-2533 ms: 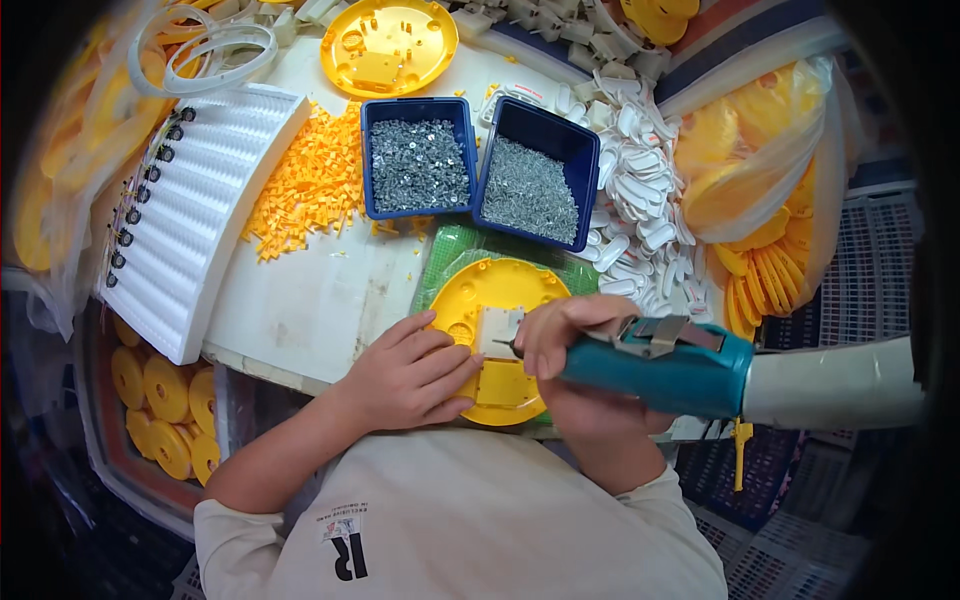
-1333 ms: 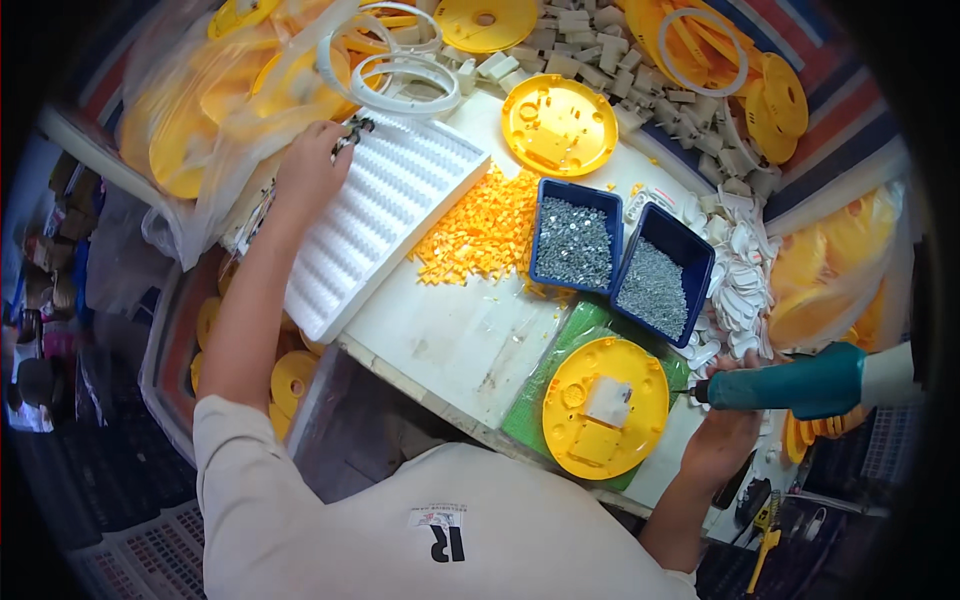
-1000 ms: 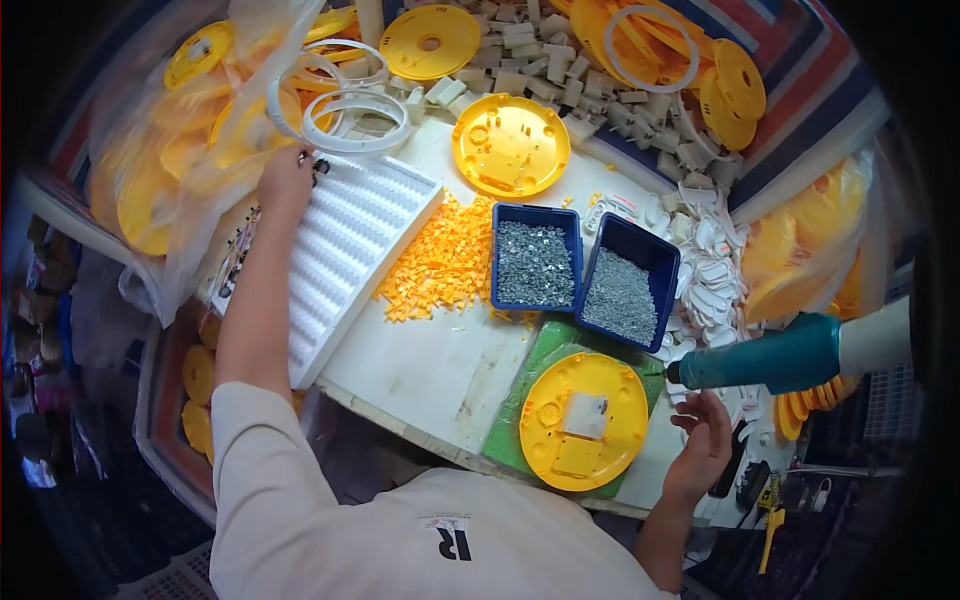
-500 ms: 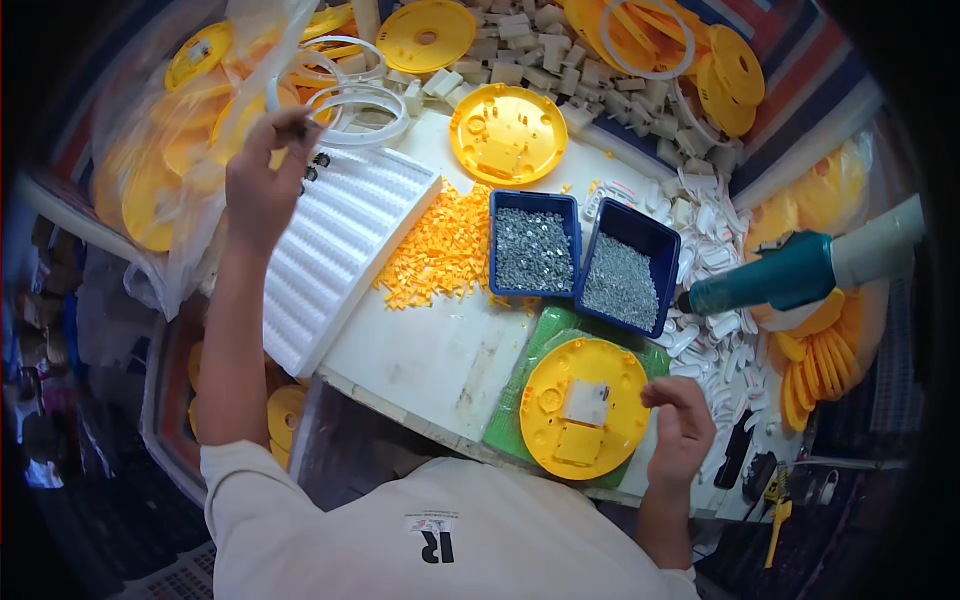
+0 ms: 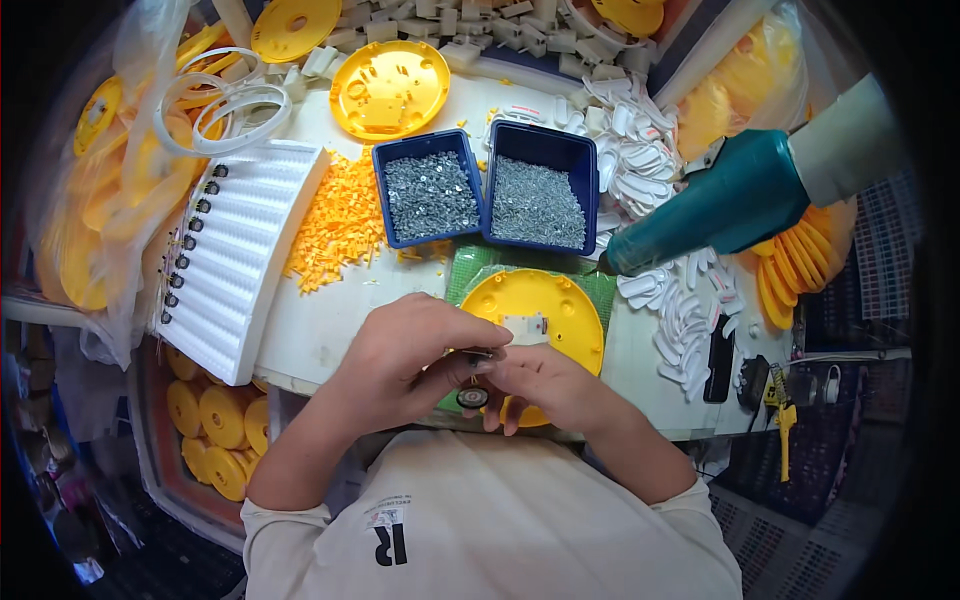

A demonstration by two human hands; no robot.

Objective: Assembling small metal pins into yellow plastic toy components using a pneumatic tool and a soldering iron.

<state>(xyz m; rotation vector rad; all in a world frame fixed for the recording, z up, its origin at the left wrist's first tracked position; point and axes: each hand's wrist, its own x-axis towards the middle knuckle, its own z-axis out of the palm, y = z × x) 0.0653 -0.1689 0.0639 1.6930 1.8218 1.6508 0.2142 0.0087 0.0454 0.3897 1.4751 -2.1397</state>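
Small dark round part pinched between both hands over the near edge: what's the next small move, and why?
Probably carry the small dark round part forward onto the yellow round plastic disc. Both hands, left and right, meet on it just short of the disc, whose white rectangular piece already sits at its centre.

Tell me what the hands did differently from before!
The left hand came back from the white ribbed tray and now pinches a small dark part with the right hand, which let go of the teal power screwdriver. The yellow disc and blue bins stayed.
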